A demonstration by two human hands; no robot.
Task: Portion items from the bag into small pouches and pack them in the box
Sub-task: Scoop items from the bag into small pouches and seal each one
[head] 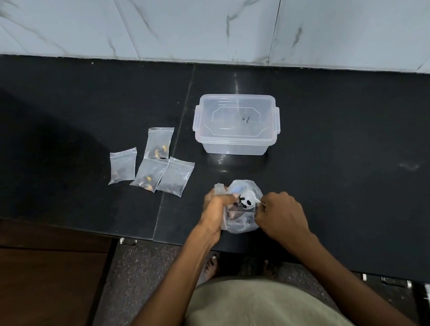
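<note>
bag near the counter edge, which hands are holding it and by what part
Both hands: the left hand grips the plastic bag at its upper left side; the right hand pinches its right edge.

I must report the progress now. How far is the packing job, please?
Done: four small pouches lie filled on the black counter. In hand: the left hand and the right hand both grip the clear bag, which still holds items. Left: the clear box has its lid on, and the pouches are not yet packed in it.
</note>
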